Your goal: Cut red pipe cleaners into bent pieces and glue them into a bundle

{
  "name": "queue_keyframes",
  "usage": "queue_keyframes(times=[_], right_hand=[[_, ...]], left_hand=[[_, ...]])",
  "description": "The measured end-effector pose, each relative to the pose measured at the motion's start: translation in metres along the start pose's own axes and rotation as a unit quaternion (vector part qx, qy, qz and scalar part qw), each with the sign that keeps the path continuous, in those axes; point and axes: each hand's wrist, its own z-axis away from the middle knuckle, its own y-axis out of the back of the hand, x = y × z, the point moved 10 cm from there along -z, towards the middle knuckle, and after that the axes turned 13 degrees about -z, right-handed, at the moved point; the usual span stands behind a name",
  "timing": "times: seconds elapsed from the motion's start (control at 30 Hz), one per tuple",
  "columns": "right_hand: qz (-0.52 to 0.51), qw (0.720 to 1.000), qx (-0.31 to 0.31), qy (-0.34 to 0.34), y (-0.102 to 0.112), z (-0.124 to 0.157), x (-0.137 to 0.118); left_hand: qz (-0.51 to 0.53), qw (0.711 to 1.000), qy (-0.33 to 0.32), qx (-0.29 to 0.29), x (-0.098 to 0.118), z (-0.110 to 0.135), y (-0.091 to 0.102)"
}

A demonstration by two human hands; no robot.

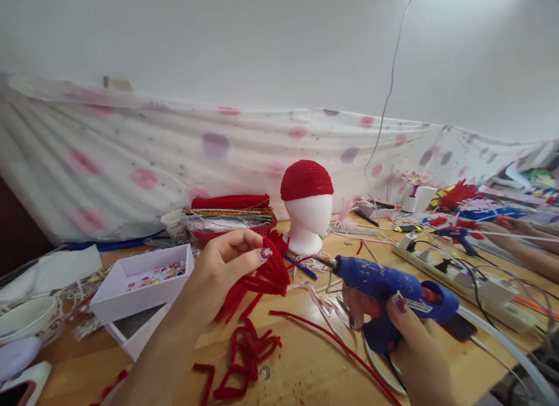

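My left hand (231,260) pinches a red piece made of pipe cleaners (273,272), with fuzzy strands set side by side. In my right hand (406,330) is a blue hot glue gun (379,278), its fingers wrapped round the handle. The nozzle points left, close to the red piece; whether they touch I cannot tell. Bent red pipe cleaners (248,348) lie on the table below, and a long straight one (332,336) runs towards the front. Behind my hands stands a white foam head (308,219) wearing a red cap (307,180) of wound strands.
White boxes (144,283), one holding coloured gems, stand at the left near a bowl (28,318). A basket of pipe cleaners (231,214) sits behind. At the right are a power strip (463,278) with cables, another glue gun (458,238) and another person's hands (510,228).
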Motion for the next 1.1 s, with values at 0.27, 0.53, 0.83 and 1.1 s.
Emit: queue_keyframes(times=[0.27, 0.53, 0.83, 1.1], right_hand=[[-0.026, 0.998, -0.054, -0.014, -0.015, 0.000, 0.007], [-0.062, 0.995, -0.062, -0.049, -0.013, 0.002, 0.018], [-0.044, 0.996, -0.055, -0.063, -0.006, 0.006, 0.024], [-0.013, 0.997, -0.039, -0.065, -0.001, 0.010, 0.028]], left_hand=[[-0.010, 0.999, -0.023, -0.028, 0.002, 0.001, -0.008], [-0.016, 0.999, -0.026, -0.035, 0.010, 0.003, -0.014], [-0.008, 0.999, -0.027, -0.020, 0.006, 0.003, -0.008], [0.005, 1.000, -0.020, -0.013, 0.009, 0.002, -0.006]])
